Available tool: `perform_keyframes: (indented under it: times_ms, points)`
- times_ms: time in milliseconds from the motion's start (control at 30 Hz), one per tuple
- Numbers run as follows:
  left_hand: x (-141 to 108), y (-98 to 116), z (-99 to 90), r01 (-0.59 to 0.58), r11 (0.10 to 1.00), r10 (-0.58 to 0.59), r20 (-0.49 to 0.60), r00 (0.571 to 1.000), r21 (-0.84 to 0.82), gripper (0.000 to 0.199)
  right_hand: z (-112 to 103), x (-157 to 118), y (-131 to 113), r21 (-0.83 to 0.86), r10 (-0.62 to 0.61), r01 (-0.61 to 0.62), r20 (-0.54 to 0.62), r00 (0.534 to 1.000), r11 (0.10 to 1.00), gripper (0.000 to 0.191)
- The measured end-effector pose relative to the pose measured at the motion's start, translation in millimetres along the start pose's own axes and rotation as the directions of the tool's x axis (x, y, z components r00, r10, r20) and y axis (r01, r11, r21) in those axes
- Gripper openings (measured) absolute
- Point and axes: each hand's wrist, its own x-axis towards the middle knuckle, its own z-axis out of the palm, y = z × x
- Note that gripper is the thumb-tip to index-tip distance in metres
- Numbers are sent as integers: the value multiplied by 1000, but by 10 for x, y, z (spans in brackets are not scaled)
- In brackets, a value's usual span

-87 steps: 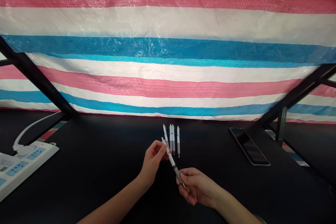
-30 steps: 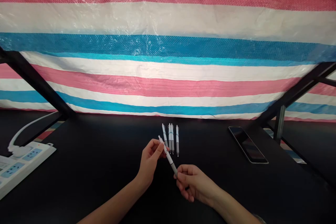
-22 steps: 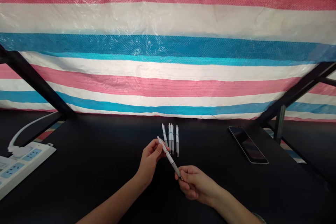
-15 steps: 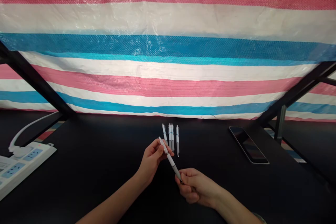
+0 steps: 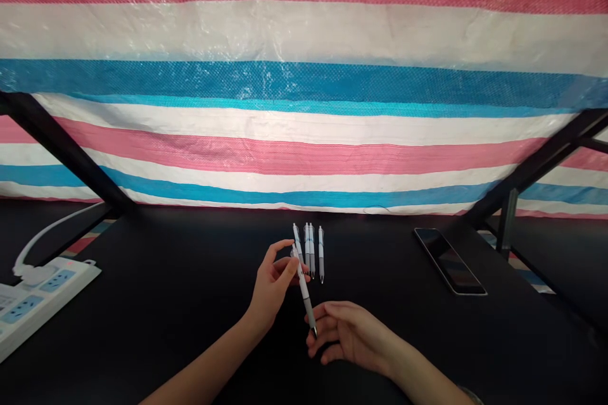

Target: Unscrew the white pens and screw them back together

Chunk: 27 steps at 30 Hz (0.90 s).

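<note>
A white click pen (image 5: 304,288) with a grey grip slants down to the right, its metal tip showing. Near its clicker end my left hand (image 5: 275,281) holds it between thumb and fingers, with the index finger raised toward the top. Beside the pen's lower end, my right hand (image 5: 349,332) has its fingers spread; the tip lies in front of them, and whether they touch it I cannot tell. Just beyond my left hand several similar white and grey pens (image 5: 322,256) lie on the black table (image 5: 213,253), clickers pointing away, partly hidden by the held pen and fingers.
A dark-screened phone (image 5: 451,262) lies on the right of the table. On the left is a white power strip (image 5: 52,291) with a plugged-in cable (image 5: 59,218). Black frame bars (image 5: 71,152) flank a striped plastic sheet (image 5: 304,155) behind.
My right hand has let go of the pen's grip end and spread its fingers. The pen has swung more upright in my left hand, whose index finger has lifted toward the clicker.
</note>
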Motion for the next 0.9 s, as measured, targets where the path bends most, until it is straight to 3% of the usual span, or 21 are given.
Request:
perform_keyframes:
  times_ms: [267, 900]
  points:
    - [11, -43, -11, -5, 1000, 5, 27, 1000, 27, 27, 0, -16, 3, -3, -4, 4, 16, 1000, 1000, 38]
    - [55, -56, -49, 2, 999, -6, -88, 996, -42, 38, -18, -4, 37, 23, -7, 7, -15, 1000, 1000, 29]
